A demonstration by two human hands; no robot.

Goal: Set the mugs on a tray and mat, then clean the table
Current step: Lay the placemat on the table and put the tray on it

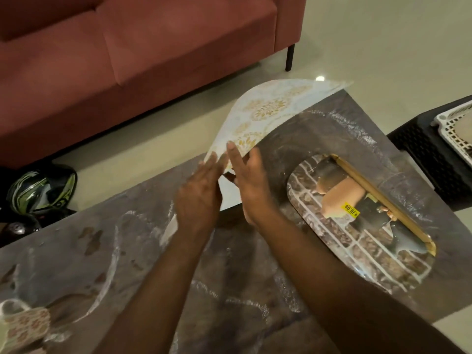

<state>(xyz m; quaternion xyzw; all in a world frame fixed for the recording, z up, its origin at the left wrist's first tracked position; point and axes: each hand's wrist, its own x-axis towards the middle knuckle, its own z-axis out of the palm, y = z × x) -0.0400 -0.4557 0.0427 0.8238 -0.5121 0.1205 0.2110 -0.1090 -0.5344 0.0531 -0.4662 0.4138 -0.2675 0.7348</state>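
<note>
I am holding the mat (265,111) up off the table (229,290) with both hands close together at its near corner. My left hand (200,192) is lying flat against the lower edge with fingers straight, and my right hand (249,180) is pressing its long fingers onto the patterned top; its thumb seems to be tucked under the sheet, though the blur there makes that hard to confirm. The mat is pale with gold flower prints, and it is bending upward in an arc, its far end reaching out over the table's far corner. Just to the right of my right wrist, the oval tray (367,226) is lying flat on the dark marbled tabletop, showing a printed picture and a yellow price sticker (352,210). At the near left edge a flower-patterned mug (24,325) is standing on the table, well apart from the tray. Beyond the table a pink sofa (143,47) is filling the background, a helmet (40,192) is sitting on the floor at left, and a white basket (457,123) is resting on a black stool (429,159) at right.
</note>
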